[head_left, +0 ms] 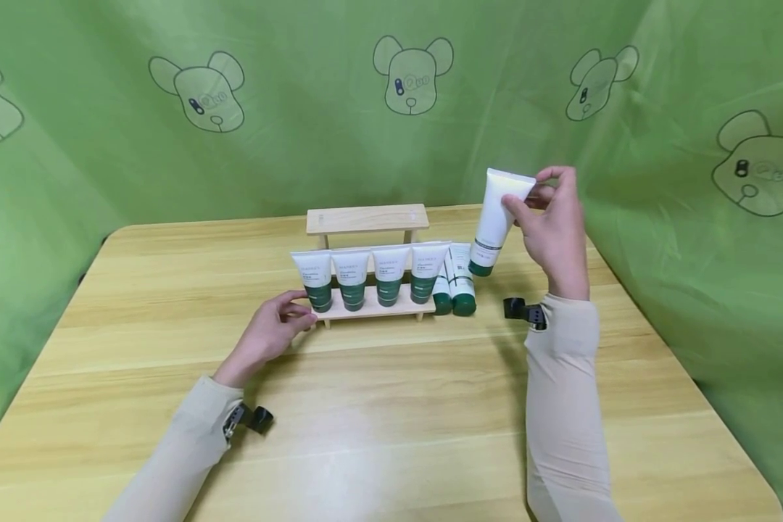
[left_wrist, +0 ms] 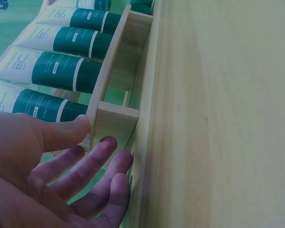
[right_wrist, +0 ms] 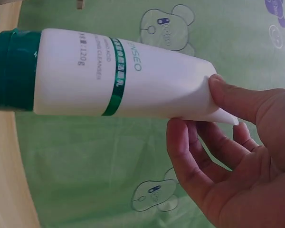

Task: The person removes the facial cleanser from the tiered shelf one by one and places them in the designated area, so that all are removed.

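At two o'clock, my right grip (head_left: pixel 554 230) pinches a white tube (head_left: pixel 494 221); at eight, my left grip (head_left: pixel 275 326) clasps the rack (head_left: pixel 371 311).

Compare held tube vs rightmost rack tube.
Size: held tube is longer than the rack tube.
Look: held tube is mostly white with a thin green band; rack tube's lower half is green.
Pose: held tube is raised, tilted; rack tube stands on its cap.
Both: white tops, green caps.

Tons of room to slide in along the front of the table (head_left: pixel 398 406). Rack (head_left: pixel 370 308) and its four small tubes (head_left: pixel 388 275) block the middle, left hand (head_left: pixel 272 328) plugs one end, two more tubes (head_left: pixel 460 283) crowd the other, curtain (head_left: pixel 326 152) walls off the back.
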Demonstrator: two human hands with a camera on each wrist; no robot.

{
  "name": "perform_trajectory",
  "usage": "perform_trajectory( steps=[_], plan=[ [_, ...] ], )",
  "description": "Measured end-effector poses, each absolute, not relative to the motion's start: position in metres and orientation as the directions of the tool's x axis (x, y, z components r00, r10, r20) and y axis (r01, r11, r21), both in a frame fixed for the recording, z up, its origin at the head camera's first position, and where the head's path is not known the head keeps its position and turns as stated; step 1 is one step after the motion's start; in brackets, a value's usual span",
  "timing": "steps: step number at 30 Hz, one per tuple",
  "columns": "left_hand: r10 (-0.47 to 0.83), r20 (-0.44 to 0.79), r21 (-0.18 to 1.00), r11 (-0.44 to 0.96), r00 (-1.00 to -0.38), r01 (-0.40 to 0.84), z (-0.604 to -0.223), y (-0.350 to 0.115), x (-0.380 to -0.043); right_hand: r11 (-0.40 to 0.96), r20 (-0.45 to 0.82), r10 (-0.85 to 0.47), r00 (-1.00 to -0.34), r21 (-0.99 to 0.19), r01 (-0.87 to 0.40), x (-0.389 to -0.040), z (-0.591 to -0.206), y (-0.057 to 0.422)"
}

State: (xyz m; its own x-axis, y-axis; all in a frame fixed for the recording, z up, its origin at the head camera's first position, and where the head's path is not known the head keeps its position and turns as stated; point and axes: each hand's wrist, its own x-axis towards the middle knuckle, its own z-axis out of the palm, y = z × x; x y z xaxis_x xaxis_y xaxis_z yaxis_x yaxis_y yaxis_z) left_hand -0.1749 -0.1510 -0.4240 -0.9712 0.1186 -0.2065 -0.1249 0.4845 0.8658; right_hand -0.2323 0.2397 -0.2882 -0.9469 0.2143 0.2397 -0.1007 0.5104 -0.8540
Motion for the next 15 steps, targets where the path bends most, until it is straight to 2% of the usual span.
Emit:
perform_trajectory(
  steps=[9,15],
  plan=[
    [0.130,-0.200,0.869,0.482,-0.971,-0.114,-0.425,-0.151,-0.175,0.522,0.160,0.226,-0.961,-0.852,-0.019,-0.241,-0.301,0.253],
    [0.131,-0.203,0.874,0.472,-0.971,-0.119,-0.425,-0.151,-0.176,0.537,0.155,0.225,-0.962,-0.843,-0.010,-0.244,-0.307,0.262]
  ],
)
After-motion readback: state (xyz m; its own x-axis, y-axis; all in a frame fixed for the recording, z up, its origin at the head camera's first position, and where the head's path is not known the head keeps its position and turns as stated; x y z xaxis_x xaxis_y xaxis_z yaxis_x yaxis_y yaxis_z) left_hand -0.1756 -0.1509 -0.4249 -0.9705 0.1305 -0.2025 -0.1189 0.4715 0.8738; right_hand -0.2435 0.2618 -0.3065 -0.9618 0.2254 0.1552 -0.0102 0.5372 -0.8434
